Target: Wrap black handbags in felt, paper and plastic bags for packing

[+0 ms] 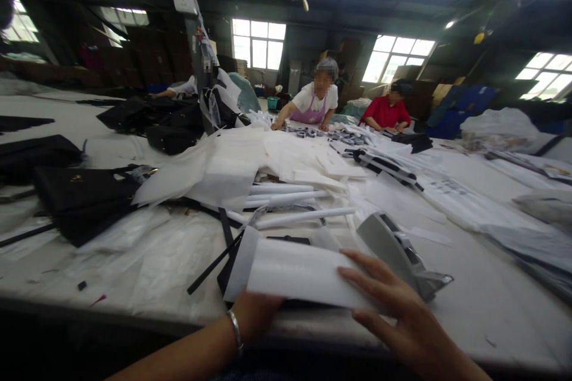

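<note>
A white sheet of paper or thin foam [308, 271] lies in front of me, over a black item, apparently a bag [226, 277]. My left hand [259, 312], with a silver bangle at the wrist, reaches in at the sheet's lower left edge. Its fingers are hidden by the sheet. Fingers spread, my right hand [397, 300] touches the sheet's right end, thumb apart and lower. Just beyond that hand stands a grey tape dispenser [391, 244]. A thin black strap [214, 265] sticks out to the left of the sheet.
White rolled tubes [286, 196] and stacked white sheets [232, 161] lie beyond. Black bags [84, 196] cover the left side. A post [196, 41] rises from the table. Two people [315, 98] work across it. Plastic wrapping [500, 128] sits at the right.
</note>
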A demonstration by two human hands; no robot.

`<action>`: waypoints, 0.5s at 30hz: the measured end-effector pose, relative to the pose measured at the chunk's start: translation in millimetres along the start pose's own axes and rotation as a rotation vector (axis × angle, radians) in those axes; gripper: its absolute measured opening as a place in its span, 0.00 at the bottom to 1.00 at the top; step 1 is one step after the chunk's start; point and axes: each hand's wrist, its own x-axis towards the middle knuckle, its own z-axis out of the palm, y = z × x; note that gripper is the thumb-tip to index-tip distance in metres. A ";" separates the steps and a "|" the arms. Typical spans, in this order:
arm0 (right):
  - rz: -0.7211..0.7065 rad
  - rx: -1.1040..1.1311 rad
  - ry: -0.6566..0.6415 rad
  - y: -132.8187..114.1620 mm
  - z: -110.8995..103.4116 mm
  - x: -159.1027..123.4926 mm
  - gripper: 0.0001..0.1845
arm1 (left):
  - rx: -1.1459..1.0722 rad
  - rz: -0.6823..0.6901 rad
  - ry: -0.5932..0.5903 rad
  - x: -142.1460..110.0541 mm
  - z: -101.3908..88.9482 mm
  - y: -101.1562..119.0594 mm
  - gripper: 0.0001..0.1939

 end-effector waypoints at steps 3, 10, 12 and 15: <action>-0.068 -0.013 0.033 -4.8 10.9 40.0 0.25 | 0.050 0.179 -0.097 -9.8 9.6 1.1 0.17; -0.187 -0.096 -0.183 15.9 43.7 83.8 0.22 | 0.144 0.221 -0.187 -13.5 10.6 -2.6 0.32; -0.150 -0.126 -0.237 36.1 54.0 74.1 0.22 | 0.147 0.213 -0.203 -13.7 7.5 -0.7 0.31; -0.106 -0.110 -0.241 59.5 65.4 57.4 0.22 | 0.134 0.196 -0.229 -13.6 4.3 1.9 0.30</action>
